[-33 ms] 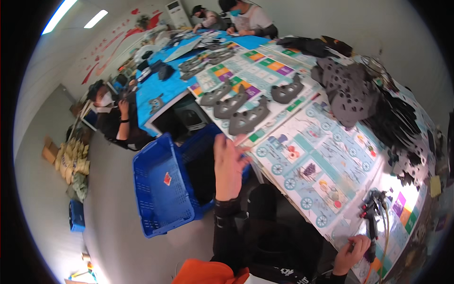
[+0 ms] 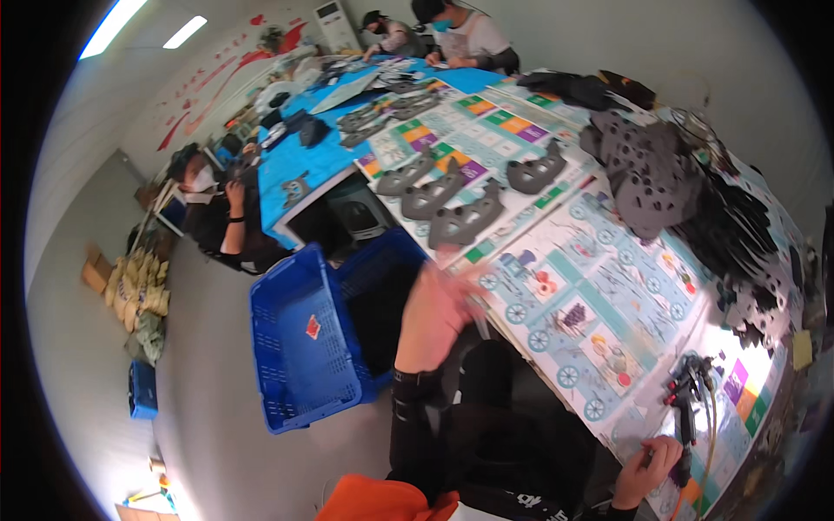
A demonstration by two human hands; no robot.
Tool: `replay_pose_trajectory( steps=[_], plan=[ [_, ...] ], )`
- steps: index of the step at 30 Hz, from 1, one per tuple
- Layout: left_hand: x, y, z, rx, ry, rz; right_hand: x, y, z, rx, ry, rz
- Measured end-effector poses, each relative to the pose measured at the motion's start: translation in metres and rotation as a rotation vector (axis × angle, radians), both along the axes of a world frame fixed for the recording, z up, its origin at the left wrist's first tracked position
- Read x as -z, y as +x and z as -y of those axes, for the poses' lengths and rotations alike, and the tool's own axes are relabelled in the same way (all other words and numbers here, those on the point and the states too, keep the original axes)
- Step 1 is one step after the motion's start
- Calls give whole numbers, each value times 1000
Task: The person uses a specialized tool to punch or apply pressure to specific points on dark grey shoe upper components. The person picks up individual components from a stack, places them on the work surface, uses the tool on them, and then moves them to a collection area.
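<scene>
My left hand is raised beside the table's near edge, above the blue crates. Motion smears its fingers, but they look spread, with nothing visible between them. Just beyond the fingertips lies a dark grey, curved cut piece with holes. More grey pieces like it lie behind, and one sits to their right. My right hand rests at the table's near right corner with fingers curled. A small dark spot shows by its thumb; what it holds, if anything, I cannot make out. Close beside it lies a black spray gun with a hose.
A blue crate tilts beside another dark-filled crate left of my legs. Grey perforated pieces and black strips are heaped at the table's right. Masked people sit around the blue-covered table part.
My left hand has shifted slightly right and its fingers have blurred. The whole view has moved a little. My right hand stays by the spray gun.
</scene>
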State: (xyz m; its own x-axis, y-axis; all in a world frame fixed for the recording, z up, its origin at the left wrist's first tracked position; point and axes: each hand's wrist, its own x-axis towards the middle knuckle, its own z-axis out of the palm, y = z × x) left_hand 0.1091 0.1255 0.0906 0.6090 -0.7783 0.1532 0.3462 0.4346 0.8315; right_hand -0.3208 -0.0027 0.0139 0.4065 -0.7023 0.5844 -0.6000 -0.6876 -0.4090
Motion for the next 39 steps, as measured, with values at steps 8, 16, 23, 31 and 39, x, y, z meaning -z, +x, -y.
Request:
replay_pose_trajectory(
  steps=[8,16,23,31,39],
  plan=[
    [-24,-24,-12,87,-1146,-849,-19,19,-7,71,-123,17],
    [27,-5,-27,-303,-900,-890,-6,12,7,-46,-281,34],
    [23,-8,-42,-262,-803,-813,-4,16,3,-60,-270,49],
    [-16,-59,-36,-313,203,490,-45,19,-5,39,15,-81],
    [-4,-74,-13,176,16,127,-87,6,11,-703,1317,939]
  ],
)
